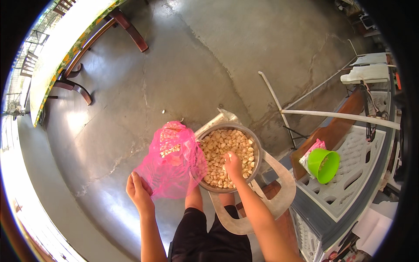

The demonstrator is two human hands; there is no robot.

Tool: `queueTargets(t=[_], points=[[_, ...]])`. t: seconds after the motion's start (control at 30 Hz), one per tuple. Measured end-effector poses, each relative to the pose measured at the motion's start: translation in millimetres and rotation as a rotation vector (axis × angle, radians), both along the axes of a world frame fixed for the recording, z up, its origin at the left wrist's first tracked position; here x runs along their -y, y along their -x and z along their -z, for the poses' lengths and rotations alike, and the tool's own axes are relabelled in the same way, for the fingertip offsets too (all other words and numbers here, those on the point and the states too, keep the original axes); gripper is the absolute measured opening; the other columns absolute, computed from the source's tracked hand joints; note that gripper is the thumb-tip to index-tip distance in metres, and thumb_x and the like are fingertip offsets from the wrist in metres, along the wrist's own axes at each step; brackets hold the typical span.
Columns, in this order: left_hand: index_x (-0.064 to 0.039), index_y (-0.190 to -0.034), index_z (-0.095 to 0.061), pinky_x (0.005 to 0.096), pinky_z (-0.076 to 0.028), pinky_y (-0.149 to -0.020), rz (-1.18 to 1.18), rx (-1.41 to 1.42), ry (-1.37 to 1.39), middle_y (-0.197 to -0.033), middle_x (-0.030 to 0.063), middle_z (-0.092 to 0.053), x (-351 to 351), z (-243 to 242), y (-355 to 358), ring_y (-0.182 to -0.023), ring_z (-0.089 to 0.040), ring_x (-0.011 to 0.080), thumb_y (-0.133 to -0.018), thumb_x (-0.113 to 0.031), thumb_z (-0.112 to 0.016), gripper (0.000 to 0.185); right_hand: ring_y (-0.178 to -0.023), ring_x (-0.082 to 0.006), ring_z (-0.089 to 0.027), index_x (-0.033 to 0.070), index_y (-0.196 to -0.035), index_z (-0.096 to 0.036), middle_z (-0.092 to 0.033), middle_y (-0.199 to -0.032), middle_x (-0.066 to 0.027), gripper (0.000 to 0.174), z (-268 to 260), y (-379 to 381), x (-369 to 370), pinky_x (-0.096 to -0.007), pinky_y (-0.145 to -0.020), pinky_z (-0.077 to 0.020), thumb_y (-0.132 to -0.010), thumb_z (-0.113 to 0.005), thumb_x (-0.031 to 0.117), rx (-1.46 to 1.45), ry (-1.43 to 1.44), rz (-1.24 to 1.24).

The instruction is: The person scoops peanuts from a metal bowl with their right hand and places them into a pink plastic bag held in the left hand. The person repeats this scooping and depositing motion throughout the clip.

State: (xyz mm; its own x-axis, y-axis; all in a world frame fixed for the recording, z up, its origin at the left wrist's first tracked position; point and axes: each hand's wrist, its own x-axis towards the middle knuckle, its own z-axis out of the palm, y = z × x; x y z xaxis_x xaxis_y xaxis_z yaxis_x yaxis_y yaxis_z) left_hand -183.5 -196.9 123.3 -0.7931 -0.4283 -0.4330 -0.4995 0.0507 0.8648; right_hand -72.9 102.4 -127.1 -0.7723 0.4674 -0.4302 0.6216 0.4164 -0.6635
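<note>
My left hand [140, 189] pinches the edge of a thin pink plastic bag [163, 170], which stretches to the right and holds some pale seeds or cloves at its far end. A round metal pot [258, 144] stands right of the bag, in front of my knees, with many cream-coloured seeds or peeled cloves [226, 137] in it. Into these reaches my right hand [231, 163], its fingers closed around a pale piece. The bag overlaps the pot's left rim.
A flat frame with cut-out openings [284, 186] lies under the pot. To the right, a green plastic cup [324, 165] rests on a grey woven-pattern plastic surface [350, 170]. White pipes [327, 114] cross the right side. A table with a fruit-patterned cloth [77, 44] stands at upper left.
</note>
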Motion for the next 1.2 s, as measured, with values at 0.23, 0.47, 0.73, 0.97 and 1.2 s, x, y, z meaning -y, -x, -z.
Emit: queueTargets(t=[0.23, 0.47, 0.73, 0.97, 1.2], points=[[-0.015, -0.081, -0.048, 0.0241, -0.022, -0.044, -0.007, 0.005, -0.042, -0.063, -0.0089, -0.038, -4.1, 4.2, 0.8, -0.050, -0.032, 0.0015, -0.119, -0.036, -0.055, 0.044, -0.091, -0.0259, -0.072, 0.001, -0.119, -0.070, -0.072, -0.100, -0.0132, 0.019, -158.1, 48.3, 53.5, -0.0385, -0.083, -0.0583, -0.111, -0.067, 0.018, -0.179, 0.727, 0.356], [-0.014, -0.082, -0.049, 0.0239, -0.023, -0.044, -0.026, 0.001, -0.043, -0.064, -0.0091, -0.039, -0.6, 2.0, 1.4, -0.050, -0.033, 0.0014, -0.119, -0.037, -0.054, 0.044, -0.109, -0.0269, -0.074, 0.001, -0.144, -0.063, -0.071, -0.127, -0.0153, 0.039, -214.2, 76.5, 136.0, -0.0331, -0.079, -0.0615, -0.110, -0.067, 0.020, -0.558, 0.118, -0.159], [-0.015, -0.081, -0.045, 0.0243, -0.022, -0.045, -0.032, 0.025, -0.053, -0.063, -0.0084, -0.036, 5.9, -1.3, 6.5, -0.051, -0.030, 0.0018, -0.120, -0.036, -0.052, 0.044, -0.141, -0.0410, -0.056, 0.007, -0.166, -0.045, -0.055, -0.155, -0.0290, 0.079, -94.3, 6.9, 34.6, -0.0521, -0.114, -0.0474, -0.100, -0.077, 0.037, -0.046, 0.116, 0.119], [-0.015, -0.081, -0.044, 0.0252, -0.021, -0.044, -0.034, 0.026, -0.024, -0.061, -0.0076, -0.034, 1.1, -4.9, 8.9, -0.050, -0.029, 0.0027, -0.120, -0.036, -0.052, 0.044, -0.152, -0.0602, -0.030, 0.023, -0.167, -0.047, -0.029, -0.172, -0.0290, 0.109, 3.9, -70.3, 38.9, -0.0834, -0.117, -0.0245, -0.078, -0.086, 0.073, 0.329, -0.421, -0.558], [-0.014, -0.080, -0.045, 0.0249, -0.023, -0.044, 0.007, -0.001, 0.014, -0.060, -0.0072, -0.036, 5.2, -5.7, 6.5, -0.048, -0.032, 0.0033, -0.120, -0.036, -0.051, 0.046, -0.117, -0.0439, -0.066, 0.017, -0.147, -0.062, -0.065, -0.130, -0.0159, 0.058, 21.9, -65.8, -22.1, -0.0663, -0.098, -0.0489, -0.093, -0.079, 0.032, 0.224, -0.308, -0.864]])
